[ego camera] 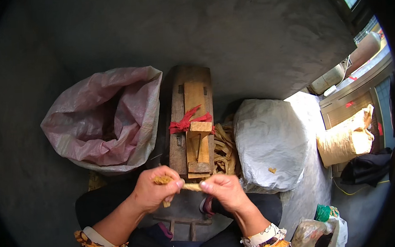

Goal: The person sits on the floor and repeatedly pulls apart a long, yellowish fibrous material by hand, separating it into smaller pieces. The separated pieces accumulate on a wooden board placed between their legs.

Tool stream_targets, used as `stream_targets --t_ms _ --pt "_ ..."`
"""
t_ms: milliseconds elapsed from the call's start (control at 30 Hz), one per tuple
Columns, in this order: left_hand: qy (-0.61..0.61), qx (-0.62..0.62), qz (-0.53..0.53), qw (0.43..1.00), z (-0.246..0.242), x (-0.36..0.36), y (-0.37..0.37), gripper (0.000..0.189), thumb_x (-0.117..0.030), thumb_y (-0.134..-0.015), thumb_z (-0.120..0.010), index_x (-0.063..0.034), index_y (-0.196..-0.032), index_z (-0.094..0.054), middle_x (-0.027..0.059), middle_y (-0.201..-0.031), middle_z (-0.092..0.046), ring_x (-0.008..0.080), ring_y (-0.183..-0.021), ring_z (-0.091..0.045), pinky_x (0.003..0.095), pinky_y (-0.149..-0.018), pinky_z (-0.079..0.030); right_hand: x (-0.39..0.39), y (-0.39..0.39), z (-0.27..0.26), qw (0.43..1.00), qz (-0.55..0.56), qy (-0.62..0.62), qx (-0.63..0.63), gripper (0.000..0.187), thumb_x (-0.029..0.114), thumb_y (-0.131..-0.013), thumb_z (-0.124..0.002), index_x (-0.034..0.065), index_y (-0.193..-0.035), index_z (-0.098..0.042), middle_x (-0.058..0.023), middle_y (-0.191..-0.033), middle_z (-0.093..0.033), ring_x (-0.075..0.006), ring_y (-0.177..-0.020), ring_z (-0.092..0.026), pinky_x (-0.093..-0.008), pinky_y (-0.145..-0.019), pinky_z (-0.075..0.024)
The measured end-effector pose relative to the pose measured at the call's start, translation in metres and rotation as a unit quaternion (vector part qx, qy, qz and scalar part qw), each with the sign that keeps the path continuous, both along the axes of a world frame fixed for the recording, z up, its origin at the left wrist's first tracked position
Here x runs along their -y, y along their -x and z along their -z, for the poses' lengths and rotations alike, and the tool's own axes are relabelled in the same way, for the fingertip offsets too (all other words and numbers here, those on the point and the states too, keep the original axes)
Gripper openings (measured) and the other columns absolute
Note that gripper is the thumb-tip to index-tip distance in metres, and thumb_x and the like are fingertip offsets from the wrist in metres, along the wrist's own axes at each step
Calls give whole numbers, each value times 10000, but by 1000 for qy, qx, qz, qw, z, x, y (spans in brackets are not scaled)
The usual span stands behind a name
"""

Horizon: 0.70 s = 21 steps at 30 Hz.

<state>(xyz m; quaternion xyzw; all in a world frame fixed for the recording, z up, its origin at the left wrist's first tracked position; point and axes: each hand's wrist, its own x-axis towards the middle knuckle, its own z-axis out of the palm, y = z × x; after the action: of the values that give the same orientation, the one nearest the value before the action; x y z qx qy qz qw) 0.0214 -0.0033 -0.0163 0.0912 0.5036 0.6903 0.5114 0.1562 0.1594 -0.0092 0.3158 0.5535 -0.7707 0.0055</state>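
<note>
Just in front of a wooden bench [178,160], both hands have hold of one tan, fibrous twisted strip [191,187]. A bunched clump of tan fibre [163,180] sits in the fist of my left hand [156,190], and a tan end pokes out below it. My right hand [226,191] pinches the strip's other end between thumb and fingers. Strapped on top of the bench by a red cloth tie [184,124] is a lighter wooden board [193,98]. On that board stand a wooden block [201,126] and a thin rod [199,147].
A pinkish woven sack [83,144] gapes at left. Tan flat strips [224,149] are heaped right of the bench, against a pale covered bundle [270,142] with a small tan scrap [272,170] on it. Farther right stand a yellowish sack [344,140] and plastic bags [309,232].
</note>
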Motion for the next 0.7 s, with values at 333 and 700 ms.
stream_targets --t_ms 333,700 --pt "148 -285 -74 944 65 -54 8 120 -142 -850 -654 -33 -864 -607 -43 -694 -524 34 -567 -423 206 -517 -371 -31 35 38 839 19 -542 49 247 285 -799 -691 82 -798 -550 -106 -599 -600 -297 -568 -605 -390 -512 -445" --pt "74 -154 6 985 17 -28 -10 155 -129 -898 -597 19 -936 -623 39 -758 -608 43 -558 -518 192 -500 -426 -3 10 -5 992 -106 48 50 189 189 -900 -598 21 -968 -545 -49 -712 -628 -74 -564 -554 -196 -484 -406"
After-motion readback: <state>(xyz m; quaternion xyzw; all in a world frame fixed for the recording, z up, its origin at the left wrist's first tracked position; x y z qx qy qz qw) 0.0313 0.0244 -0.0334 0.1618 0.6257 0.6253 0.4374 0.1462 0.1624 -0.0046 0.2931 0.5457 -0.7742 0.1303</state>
